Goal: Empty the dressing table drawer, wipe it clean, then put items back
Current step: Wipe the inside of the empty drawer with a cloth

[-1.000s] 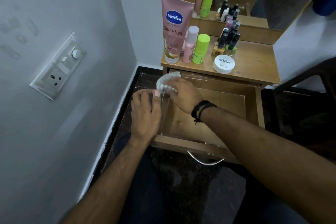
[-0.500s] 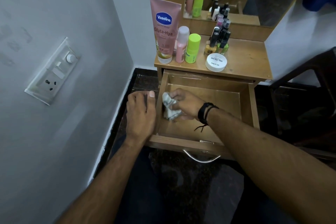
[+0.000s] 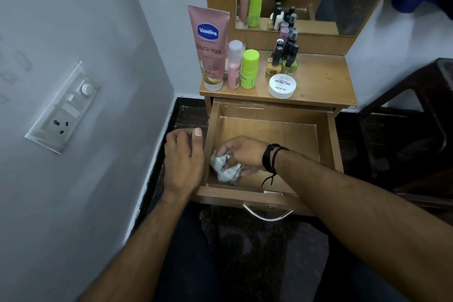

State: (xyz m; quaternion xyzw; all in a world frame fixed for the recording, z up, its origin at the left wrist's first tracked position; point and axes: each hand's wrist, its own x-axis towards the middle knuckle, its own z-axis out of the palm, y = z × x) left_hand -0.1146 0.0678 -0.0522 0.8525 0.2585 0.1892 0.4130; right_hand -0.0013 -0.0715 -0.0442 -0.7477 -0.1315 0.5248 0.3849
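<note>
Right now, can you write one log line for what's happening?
step: wiping | right hand: grips cloth in drawer | left hand: at drawer's left wall | items: on tabletop

drawer [image 3: 272, 127]: smooth wood | handle [image 3: 267, 215]: shiny metal | rag [image 3: 225, 169]: crumpled cloth

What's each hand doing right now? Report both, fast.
Left hand: rests on the drawer's left wall, fingers curled, holding nothing.
Right hand: grips a crumpled cloth against the drawer floor.
</note>
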